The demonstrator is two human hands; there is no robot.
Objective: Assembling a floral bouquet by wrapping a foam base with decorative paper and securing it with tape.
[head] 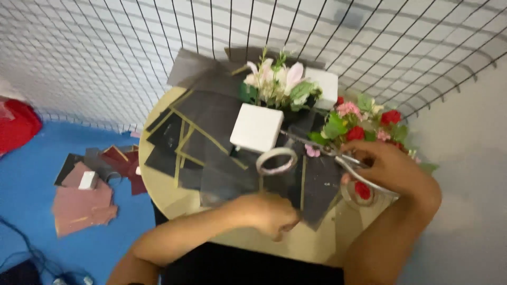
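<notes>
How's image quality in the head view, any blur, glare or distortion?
Head view: soft all over, with motion blur on the left hand and the right hand holding the scissors; the wire grid bows like wide-angle distortion and throws striped shadows on the wall; flat indoor light, the white box bright but not blown out.

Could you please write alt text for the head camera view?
The right hand holds scissors over dark paper sheets on a round table; the left hand presses the paper, beside a tape roll, white box and artificial flowers.
</notes>
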